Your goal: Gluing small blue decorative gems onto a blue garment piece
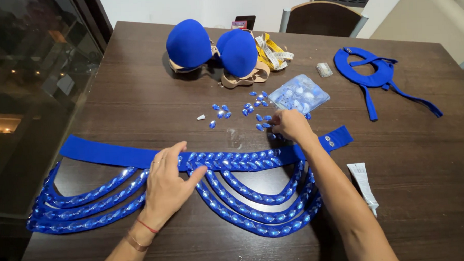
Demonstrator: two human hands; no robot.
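Two hands low in view: I see both over the blue belt [207,159], which lies flat across the near half of the dark wooden table [424,190].
Left hand [167,187]: open, palm down, fingers spread, pressing the belt's band where the draped loops meet it.
Right hand [292,124]: fingers pinched together at the loose blue gems [241,112] just beyond the band; I cannot tell whether one is actually held.
Belt: gems run in a row along the band from the left hand to the right forearm; jewelled loops hang toward me on both sides, and the plain end with two snaps [329,139] pokes out right of the wrist.
Glue tube [364,185]: white, lying flat right of my right forearm, cap end toward me.
Gem packet [298,93]: clear plastic, pale blue contents, just past the right hand.
Small white tip [201,117]: alone, left of the gems.
Blue padded cups [214,50]: far centre, beige straps under them.
Tape measure [273,53]: yellow, bunched beside the cups.
Blue collar piece [374,74]: far right, straps trailing.
Chair [323,16]: beyond the far edge.
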